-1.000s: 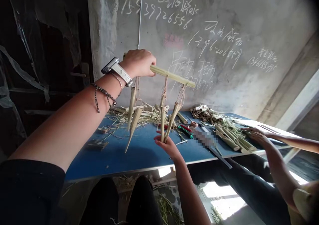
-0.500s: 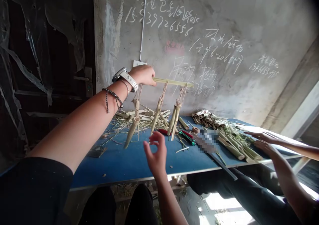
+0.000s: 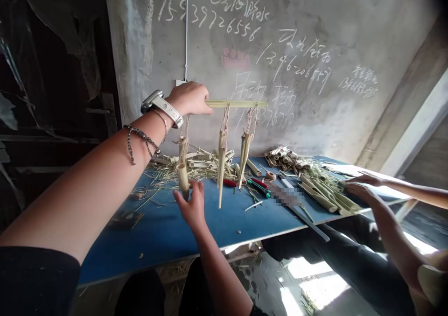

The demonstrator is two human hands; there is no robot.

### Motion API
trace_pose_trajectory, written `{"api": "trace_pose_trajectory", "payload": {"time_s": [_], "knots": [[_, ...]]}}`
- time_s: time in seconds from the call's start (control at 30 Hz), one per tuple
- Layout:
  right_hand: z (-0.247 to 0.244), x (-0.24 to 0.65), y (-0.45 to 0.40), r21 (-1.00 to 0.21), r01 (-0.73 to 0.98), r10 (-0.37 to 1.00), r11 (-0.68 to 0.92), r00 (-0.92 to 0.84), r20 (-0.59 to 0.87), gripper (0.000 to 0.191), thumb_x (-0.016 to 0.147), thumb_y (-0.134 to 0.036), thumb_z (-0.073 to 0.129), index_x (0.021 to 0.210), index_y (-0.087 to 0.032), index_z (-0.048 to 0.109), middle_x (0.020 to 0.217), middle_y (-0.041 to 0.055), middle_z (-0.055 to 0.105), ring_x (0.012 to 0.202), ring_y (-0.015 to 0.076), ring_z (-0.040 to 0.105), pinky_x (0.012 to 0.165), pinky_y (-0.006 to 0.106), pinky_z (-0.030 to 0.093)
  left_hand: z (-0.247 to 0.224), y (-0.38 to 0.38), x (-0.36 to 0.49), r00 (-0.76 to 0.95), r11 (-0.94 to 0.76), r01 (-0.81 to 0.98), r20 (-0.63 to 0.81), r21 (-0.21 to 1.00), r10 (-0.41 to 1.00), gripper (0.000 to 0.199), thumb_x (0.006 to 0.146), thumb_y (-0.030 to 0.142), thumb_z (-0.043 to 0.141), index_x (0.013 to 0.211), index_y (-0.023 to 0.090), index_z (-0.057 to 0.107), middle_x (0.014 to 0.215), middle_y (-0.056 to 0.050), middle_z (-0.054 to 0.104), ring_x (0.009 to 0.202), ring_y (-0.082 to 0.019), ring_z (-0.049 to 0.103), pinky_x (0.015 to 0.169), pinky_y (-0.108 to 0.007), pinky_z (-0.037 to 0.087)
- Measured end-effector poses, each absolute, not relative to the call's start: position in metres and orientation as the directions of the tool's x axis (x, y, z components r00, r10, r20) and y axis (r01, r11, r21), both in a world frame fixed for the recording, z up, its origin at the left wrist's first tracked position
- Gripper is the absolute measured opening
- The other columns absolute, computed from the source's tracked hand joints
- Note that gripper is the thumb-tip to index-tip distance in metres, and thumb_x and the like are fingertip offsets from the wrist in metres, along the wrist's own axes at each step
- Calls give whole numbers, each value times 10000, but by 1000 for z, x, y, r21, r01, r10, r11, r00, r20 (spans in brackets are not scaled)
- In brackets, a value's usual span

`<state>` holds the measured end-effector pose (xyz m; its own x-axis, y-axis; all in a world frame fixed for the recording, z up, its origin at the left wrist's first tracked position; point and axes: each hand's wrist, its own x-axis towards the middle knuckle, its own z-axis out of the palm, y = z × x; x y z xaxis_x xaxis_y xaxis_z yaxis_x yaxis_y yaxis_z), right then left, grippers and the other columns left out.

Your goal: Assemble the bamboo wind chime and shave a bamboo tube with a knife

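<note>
Raised in front of the wall, my left hand [image 3: 192, 98] grips one end of a thin bamboo stick [image 3: 241, 104]. Three clusters of cut bamboo hang from the stick on twine [image 3: 227, 116]: a left one [image 3: 182, 173] that ends in a hollow tube, a middle one [image 3: 221, 162] and a right one [image 3: 246, 155]. Below them, my right hand [image 3: 194, 208] is open, thumb and fingers spread, close to the lower end of the left tube. Whether its fingertips touch that tube I cannot tell.
Bamboo shavings [image 3: 164, 171] lie along the back of the blue table [image 3: 168, 241]. Red-and-green-handled tools [image 3: 259, 185], a long blade [image 3: 310, 221], split bamboo lengths [image 3: 322, 197] and a pile of short tubes [image 3: 285, 157] lie to the right. A co-worker's hands [image 3: 364, 190] are at the right end.
My right hand has moved left to the left bamboo tube, its fingers spreading from a curl. The hanging pieces have swung and turned. The whole view has shifted.
</note>
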<state>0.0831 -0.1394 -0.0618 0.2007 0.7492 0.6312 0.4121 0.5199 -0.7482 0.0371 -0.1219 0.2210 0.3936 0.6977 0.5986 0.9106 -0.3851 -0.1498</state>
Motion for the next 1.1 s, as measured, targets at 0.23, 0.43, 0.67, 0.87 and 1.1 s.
{"api": "trace_pose_trajectory", "payload": {"time_s": [0.23,0.43,0.67,0.87,1.1], "knots": [[-61,85,-137,-795,224,794,564,116,596,161,799,-330,549,869,-186,558,824,33,548,780,177,531,709,296,448,222,-115,39,442,-435,885,589,-164,677,381,720,486,564,840,134,650,798,-92,607,706,-191,513,569,-275,287],[-81,88,-145,-869,-126,869,479,-70,490,258,867,-433,449,867,-180,495,591,-51,395,495,79,357,458,195,322,228,-122,34,394,-373,909,669,-185,630,391,755,439,547,1000,150,642,946,-106,608,829,-231,519,671,-315,337],[-78,107,-169,-924,-177,912,338,-181,368,270,871,-458,429,855,-192,472,555,-66,338,455,69,309,407,178,293,226,-107,24,463,-374,883,659,-283,593,356,810,435,448,1001,208,644,874,-71,610,716,-181,469,609,-327,326],[-81,148,-180,-853,176,845,491,-332,418,306,843,-278,520,1143,-228,548,836,13,630,741,152,603,687,295,514,230,-94,12,504,-383,863,618,-329,603,340,760,446,499,977,249,672,802,-31,594,641,-148,406,569,-304,286],[-20,226,-197,-699,345,741,627,-540,398,245,869,-232,510,1078,-228,637,889,37,685,820,173,649,739,331,535,235,-95,0,532,-470,841,573,-269,624,324,774,429,504,945,219,681,720,-13,595,608,-132,405,542,-286,256]]}}
